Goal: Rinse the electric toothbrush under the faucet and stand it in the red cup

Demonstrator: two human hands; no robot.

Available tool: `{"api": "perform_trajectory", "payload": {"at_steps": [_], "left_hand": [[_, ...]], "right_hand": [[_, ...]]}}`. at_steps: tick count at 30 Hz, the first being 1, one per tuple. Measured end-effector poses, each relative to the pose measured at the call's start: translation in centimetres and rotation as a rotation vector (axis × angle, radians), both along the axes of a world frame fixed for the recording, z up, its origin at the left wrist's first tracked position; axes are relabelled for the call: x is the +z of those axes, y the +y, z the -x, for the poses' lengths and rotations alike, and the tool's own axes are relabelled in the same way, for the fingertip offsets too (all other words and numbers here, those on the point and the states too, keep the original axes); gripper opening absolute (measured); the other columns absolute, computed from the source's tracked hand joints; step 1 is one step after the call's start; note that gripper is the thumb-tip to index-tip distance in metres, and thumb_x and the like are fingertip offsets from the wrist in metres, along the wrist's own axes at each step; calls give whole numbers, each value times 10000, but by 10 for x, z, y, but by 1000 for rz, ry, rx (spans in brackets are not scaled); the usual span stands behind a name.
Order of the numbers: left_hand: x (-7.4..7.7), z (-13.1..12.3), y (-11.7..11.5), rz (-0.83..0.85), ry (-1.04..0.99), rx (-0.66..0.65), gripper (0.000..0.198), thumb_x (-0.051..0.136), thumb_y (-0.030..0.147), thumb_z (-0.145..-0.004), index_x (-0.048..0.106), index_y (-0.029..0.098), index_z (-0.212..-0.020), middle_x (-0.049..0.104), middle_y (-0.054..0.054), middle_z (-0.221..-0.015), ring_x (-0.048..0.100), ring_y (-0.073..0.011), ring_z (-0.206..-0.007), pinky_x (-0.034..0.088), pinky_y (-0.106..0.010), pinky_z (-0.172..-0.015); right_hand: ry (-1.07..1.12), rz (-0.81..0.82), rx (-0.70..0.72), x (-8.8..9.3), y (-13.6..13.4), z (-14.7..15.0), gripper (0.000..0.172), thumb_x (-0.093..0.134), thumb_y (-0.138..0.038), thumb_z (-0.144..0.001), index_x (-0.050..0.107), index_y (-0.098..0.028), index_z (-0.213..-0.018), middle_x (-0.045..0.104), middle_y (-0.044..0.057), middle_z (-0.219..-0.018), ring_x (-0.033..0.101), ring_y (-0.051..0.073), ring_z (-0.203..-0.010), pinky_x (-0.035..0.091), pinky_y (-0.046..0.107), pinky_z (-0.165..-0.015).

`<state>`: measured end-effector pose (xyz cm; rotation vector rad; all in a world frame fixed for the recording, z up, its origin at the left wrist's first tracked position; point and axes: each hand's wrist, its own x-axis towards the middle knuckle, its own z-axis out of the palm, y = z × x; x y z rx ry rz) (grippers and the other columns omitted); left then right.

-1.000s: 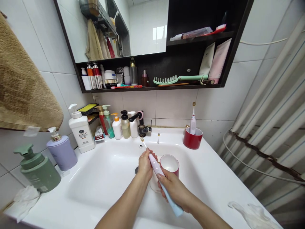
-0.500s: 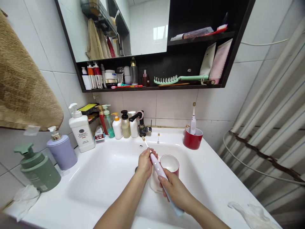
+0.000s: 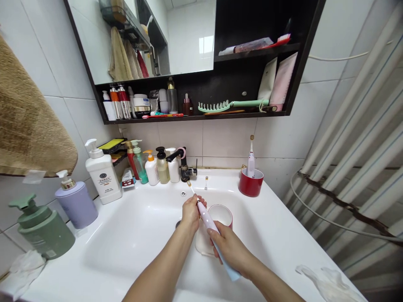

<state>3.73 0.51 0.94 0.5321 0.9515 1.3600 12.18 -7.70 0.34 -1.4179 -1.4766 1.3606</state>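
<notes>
Both hands hold one electric toothbrush (image 3: pixel 206 217) above the white sink (image 3: pixel 135 235). The left hand (image 3: pixel 191 212) is closed around the upper part of the handle, just under the thin neck. The right hand (image 3: pixel 231 249) grips the lower part, with the fingers wrapped around it, and the light blue end of the handle comes out below this hand. The toothbrush is tilted, and its small brush head (image 3: pixel 189 183) points away from the person, toward the black tap (image 3: pixel 182 161), but it does not touch the tap. Just to the right of the handle a pink cup (image 3: pixel 222 212) with a white inside is in the basin, and it is partly hidden by the toothbrush and the right hand. Under the hands lies something pale (image 3: pixel 201 245); I cannot tell what it is. On the back rim of the sink a red cup (image 3: pixel 251 186) stands upright with a second toothbrush (image 3: pixel 251 161) in it, well apart from the hands. A row of small bottles (image 3: pixel 153 167) stands to the left of the tap. More to the left stand a white pump bottle (image 3: pixel 102 174), a purple pump bottle (image 3: pixel 75 203) and a green pump bottle (image 3: pixel 42 226). A brown towel (image 3: pixel 28 126) hangs on the left wall. On the dark shelf (image 3: pixel 195 117) over the sink lies a green comb (image 3: pixel 233 104).
</notes>
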Motion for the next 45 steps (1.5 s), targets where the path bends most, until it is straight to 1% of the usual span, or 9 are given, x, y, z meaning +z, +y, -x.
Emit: {"api": "perform_trajectory", "payload": {"at_steps": [7, 11, 15, 21, 26, 30, 37, 42, 45], "left_hand": [[11, 5, 61, 4, 477, -105, 179, 468, 189, -647, 462, 128, -479, 439, 11, -397, 406, -61, -337, 356, -198, -405], [-1, 4, 93, 27, 738, -140, 209, 532, 95, -556, 435, 145, -377, 369, 32, -306, 380, -83, -300, 340, -225, -391], [-15, -10, 116, 14, 944, -117, 253, 546, 55, -512, 386, 165, -350, 393, 22, -326, 482, -135, -407, 370, -247, -473], [-16, -20, 134, -80, 1159, -78, 262, 563, 91, -480, 345, 165, -355, 528, -73, -524, 522, -239, -759, 355, -307, -660], [-14, -23, 127, -191, 1252, -46, 243, 572, 189, -502, 351, 164, -402, 550, -111, -735, 446, -262, -913, 300, -325, -754], [-17, -35, 116, -281, 1147, -67, 262, 597, 137, -466, 344, 165, -406, 532, -76, -693, 429, -249, -931, 299, -301, -762], [-7, -50, 108, -171, 833, -99, 349, 481, -75, -484, 279, 152, -314, 448, -34, -463, 486, -203, -832, 336, -249, -684], [8, -18, 76, -102, 616, -149, 169, 540, 67, -554, 450, 140, -432, 428, 19, -393, 500, -116, -480, 375, -221, -505], [14, 13, 43, -74, 374, -145, 78, 542, 141, -595, 486, 131, -541, 485, 13, -474, 478, -64, -433, 384, -179, -456]], "right_hand": [[-38, -39, 9, 4, -8, -4, 233, 293, -289, -730, 395, -166, -899, 399, -28, -590, 379, 43, -383, 301, 158, -333], [-47, -26, -20, 6, -11, 1, 382, 317, -274, -722, 290, -189, -1094, 396, -15, -644, 387, 48, -404, 314, 168, -351], [-41, -32, 5, 2, -8, 0, 329, 343, -280, -703, 369, -188, -1018, 390, -17, -648, 366, 37, -371, 318, 180, -354], [-37, -77, -19, -5, -3, 0, 264, 369, -292, -688, 420, -166, -914, 398, -16, -613, 362, 43, -376, 338, 183, -373], [-23, -96, -21, -2, -3, 0, 323, 368, -282, -689, 394, -168, -990, 415, -17, -594, 347, 41, -357, 320, 173, -348], [13, -136, -48, 4, -4, -1, 395, 361, -282, -696, 343, -185, -1079, 403, -24, -597, 346, 40, -365, 329, 170, -356], [24, -147, -91, 4, -4, -4, 404, 345, -316, -711, 324, -186, -1093, 398, -16, -631, 365, 39, -378, 325, 167, -345], [117, -168, -102, 3, -5, -6, 350, 324, -339, -722, 370, -175, -1027, 404, -19, -628, 387, 47, -405, 351, 181, -387], [143, -112, -78, 2, -8, -3, 347, 324, -366, -715, 368, -177, -1002, 406, -26, -616, 384, 46, -387, 329, 174, -349]]}}
